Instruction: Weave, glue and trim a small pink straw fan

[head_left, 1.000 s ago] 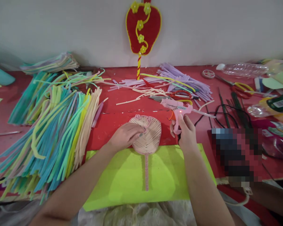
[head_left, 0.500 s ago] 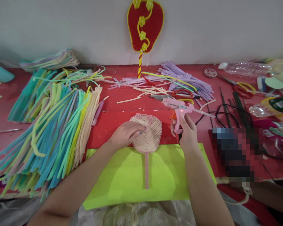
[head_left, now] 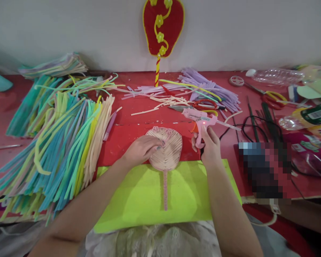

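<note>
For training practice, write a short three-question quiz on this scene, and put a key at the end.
1. Which hand holds the glue gun?
2. What colour is the sheet beneath the handle of the pale fan: a) purple, b) blue, c) green?
3. True or false: the red fan lies flat on the table.

Key:
1. The right hand.
2. c, green.
3. False; it is upright in front of the wall.

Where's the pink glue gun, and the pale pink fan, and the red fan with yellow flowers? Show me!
Pink glue gun (head_left: 201,119): head view, on its body.
Pale pink fan (head_left: 168,154): head view, on its striped face.
Red fan (head_left: 168,31): head view, on its red panel.
</note>
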A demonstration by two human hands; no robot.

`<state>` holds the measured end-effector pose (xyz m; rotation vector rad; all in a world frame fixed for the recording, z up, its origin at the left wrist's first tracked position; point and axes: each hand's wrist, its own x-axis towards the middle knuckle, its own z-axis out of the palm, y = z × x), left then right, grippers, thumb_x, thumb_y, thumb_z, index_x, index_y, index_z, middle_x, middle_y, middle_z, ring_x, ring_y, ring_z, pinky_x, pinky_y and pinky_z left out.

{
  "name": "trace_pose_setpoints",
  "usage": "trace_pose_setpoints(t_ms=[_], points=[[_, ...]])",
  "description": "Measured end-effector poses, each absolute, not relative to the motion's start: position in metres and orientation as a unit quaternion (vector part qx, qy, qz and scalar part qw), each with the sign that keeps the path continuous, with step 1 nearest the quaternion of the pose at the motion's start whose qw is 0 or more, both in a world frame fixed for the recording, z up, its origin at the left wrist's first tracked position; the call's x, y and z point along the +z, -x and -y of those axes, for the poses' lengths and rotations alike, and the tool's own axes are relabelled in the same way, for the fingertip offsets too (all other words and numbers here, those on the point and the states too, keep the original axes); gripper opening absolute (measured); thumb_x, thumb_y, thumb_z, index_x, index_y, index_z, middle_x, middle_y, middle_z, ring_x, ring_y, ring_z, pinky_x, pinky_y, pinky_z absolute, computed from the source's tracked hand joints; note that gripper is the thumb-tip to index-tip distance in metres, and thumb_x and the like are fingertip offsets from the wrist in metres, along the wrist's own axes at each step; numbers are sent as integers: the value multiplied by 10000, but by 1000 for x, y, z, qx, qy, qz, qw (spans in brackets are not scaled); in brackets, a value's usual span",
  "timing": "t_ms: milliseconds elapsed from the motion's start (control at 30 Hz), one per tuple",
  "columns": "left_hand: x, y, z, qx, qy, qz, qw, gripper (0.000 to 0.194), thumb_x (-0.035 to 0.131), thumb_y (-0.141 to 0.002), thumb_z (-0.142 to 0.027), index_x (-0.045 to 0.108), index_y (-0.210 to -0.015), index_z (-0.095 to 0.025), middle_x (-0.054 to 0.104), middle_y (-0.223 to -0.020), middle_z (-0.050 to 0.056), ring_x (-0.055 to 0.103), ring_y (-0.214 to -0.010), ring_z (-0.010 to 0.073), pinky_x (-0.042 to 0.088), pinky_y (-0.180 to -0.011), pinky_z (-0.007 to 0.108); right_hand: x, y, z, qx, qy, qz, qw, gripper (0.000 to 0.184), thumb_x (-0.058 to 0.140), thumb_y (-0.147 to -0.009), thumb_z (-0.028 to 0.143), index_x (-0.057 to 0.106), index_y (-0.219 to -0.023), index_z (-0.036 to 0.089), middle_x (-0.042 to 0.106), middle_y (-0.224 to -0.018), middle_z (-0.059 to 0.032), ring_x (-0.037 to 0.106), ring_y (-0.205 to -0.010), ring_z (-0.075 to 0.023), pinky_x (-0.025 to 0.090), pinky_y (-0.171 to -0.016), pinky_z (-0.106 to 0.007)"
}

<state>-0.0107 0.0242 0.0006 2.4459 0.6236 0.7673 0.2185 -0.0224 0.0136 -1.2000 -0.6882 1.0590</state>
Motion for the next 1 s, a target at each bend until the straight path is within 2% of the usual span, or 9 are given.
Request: trace_pose_setpoints(t_ms=[667, 1000], points=[[8, 13, -24, 257, -892, -251, 275, 368, 285, -913, -318, 622, -967, -180, 676, -987, 54, 607, -943, 156, 458, -865, 321, 8, -216, 17, 464, 520, 329, 637, 293, 602, -732, 450, 428, -724, 214, 482, -599, 63, 468, -399, -56, 312, -279, -155], [9, 11, -22, 245, -874, -300, 294, 303, 338, -898, -269, 617, -936, -159, 677, -944, 67, 611, -897, 161, 477, -823, 322, 4, -221, 20, 414, 546, 317, 656, 325, 554, -759, 494, 514, -699, 176, 528, -598, 34, 463, -370, -58, 331, -279, -180]])
